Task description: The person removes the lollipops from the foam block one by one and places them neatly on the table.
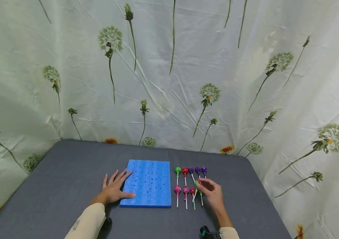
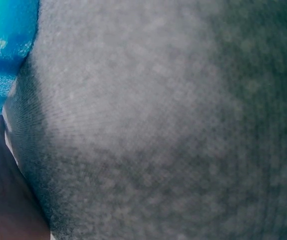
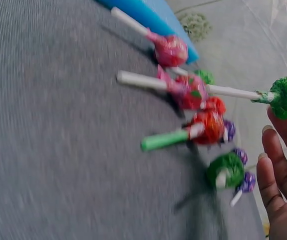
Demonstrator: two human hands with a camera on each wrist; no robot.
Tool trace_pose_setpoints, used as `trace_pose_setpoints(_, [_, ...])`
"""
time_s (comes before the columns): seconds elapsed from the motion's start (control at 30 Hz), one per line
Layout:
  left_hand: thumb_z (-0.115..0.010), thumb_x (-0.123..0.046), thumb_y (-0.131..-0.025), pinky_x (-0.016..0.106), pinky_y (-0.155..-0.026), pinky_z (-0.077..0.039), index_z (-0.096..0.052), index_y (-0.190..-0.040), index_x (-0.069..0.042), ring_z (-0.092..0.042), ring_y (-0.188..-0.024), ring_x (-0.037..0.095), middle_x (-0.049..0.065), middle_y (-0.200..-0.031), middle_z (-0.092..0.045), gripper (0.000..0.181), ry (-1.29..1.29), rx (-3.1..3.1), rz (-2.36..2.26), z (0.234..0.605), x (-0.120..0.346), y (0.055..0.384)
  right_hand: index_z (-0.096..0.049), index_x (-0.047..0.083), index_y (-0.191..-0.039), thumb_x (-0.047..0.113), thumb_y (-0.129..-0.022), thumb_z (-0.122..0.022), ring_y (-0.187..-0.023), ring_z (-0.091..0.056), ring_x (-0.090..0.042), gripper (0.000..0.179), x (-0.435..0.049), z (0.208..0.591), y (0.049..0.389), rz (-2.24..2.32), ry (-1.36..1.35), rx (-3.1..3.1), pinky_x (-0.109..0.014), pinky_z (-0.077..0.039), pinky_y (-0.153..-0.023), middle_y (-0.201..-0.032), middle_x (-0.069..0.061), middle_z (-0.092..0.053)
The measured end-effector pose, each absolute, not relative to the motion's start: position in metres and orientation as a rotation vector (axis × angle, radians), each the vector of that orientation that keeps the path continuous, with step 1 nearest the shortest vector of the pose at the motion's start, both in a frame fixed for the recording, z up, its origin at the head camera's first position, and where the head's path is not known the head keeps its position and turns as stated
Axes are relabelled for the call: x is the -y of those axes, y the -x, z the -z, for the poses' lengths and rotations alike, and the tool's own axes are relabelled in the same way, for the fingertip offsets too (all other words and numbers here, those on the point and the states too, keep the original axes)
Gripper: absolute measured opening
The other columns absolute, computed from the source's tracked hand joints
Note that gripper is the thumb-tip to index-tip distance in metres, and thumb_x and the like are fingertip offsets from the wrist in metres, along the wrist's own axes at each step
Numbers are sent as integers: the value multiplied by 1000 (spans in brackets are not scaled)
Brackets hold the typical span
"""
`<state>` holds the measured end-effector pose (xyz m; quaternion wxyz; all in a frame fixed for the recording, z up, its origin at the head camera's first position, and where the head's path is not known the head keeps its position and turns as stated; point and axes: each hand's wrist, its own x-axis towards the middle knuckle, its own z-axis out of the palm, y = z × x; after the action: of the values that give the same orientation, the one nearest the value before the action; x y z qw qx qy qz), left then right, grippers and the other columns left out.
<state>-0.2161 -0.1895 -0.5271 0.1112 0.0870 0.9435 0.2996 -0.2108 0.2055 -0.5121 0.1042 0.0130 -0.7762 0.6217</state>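
A blue foam block dotted with small holes lies flat on the grey table. My left hand rests on its left edge, fingers spread and thumb on top. In the left wrist view only a bit of the hand and the block show. To the block's right, my right hand pinches a green-wrapped lollipop by its head, above the others, its white stick pointing away from the fingers. Below lie pink lollipops, a red one with a green stick and another green one.
The back row has a green lollipop, a red one and three purple ones. Grey cloth covers the table. A white curtain with a dandelion print hangs behind and at the sides.
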Motion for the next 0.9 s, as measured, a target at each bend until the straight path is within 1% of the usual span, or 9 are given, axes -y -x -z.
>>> trace_pose_setpoints(0.1, [-70,-68,-71,67,-105,17,-29,-152,-18,-2,-142,49,19,-158,-19,103,-253,-2774,-899,528,190,215,-67,-8,-106,4,-85,-73,-78,-61,-5,25,-213,514,210,-1802,-33,2310,-19,-50,-68,-95,-11,-70])
trace_pose_setpoints(0.3, [-67,-72,-70,64,-106,18,-28,-151,-19,-2,-143,48,18,-158,-18,104,-261,-2784,-900,532,190,216,-68,-8,-107,6,-86,-72,-81,-62,-4,25,-227,519,210,-1783,41,2314,-18,-50,-71,-96,-6,-71])
trace_pose_setpoints(0.47, [-68,-70,-71,65,-106,17,-29,-152,-20,-2,-142,48,19,-158,-19,104,-273,-2786,-898,531,190,216,-69,-7,-106,6,-86,-72,-80,-61,-4,24,-236,523,212,-1742,116,2334,-18,-49,-70,-93,-2,-70])
trace_pose_setpoints(0.63, [-71,-66,-73,66,-105,15,-29,-152,-18,-3,-143,48,19,-158,-18,102,-270,-2766,-893,526,188,216,-69,-6,-107,5,-87,-70,-79,-60,-3,23,-243,527,214,-1695,153,2384,-19,-49,-68,-96,-8,-70])
trace_pose_setpoints(0.77, [-71,-65,-73,66,-106,16,-28,-152,-19,-2,-143,48,18,-158,-18,101,-253,-2760,-881,526,187,216,-68,-7,-108,8,-89,-69,-80,-60,-2,24,-246,530,214,-1655,161,2449,-20,-49,-69,-100,-15,-70])
trace_pose_setpoints(0.9, [-70,-66,-72,66,-106,16,-28,-152,-19,-2,-143,48,18,-158,-18,102,-240,-2767,-870,526,188,216,-69,-7,-106,8,-89,-69,-80,-60,-2,23,-248,535,217,-1589,142,2508,-19,-48,-70,-100,-17,-70])
